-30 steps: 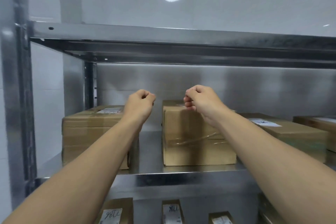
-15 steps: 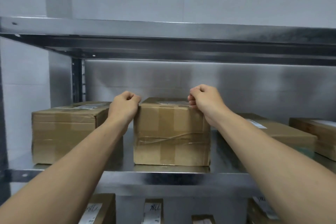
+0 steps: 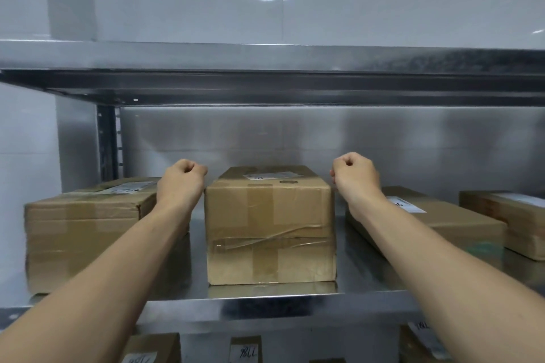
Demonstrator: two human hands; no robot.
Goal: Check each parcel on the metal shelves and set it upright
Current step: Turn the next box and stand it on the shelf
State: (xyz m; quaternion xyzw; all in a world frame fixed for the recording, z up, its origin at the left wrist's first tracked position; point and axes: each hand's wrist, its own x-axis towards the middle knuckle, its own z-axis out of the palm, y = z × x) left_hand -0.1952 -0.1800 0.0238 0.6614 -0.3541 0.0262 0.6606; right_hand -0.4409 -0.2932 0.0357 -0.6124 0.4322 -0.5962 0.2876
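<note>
A taped cardboard parcel (image 3: pixel 269 230) stands upright in the middle of the metal shelf (image 3: pixel 265 308), a white label on its top. My left hand (image 3: pixel 181 181) is a fist just left of its top left corner. My right hand (image 3: pixel 355 175) is a fist just right of its top right corner. Neither hand holds the parcel; whether they touch its sides I cannot tell. A wider parcel (image 3: pixel 85 233) sits to the left, partly behind my left forearm. Two flatter parcels (image 3: pixel 448 221) (image 3: pixel 513 215) lie to the right.
The shelf above (image 3: pixel 265 74) leaves a tall gap over the parcels. A steel back panel (image 3: pixel 295 138) closes the rear, with an upright post (image 3: pixel 107 141) at left. More labelled parcels (image 3: pixel 245 349) stand on the lower shelf.
Both fists have drawn apart from the middle parcel's top edges to just outside its corners. The view has shifted, so the middle parcel now sits centred.
</note>
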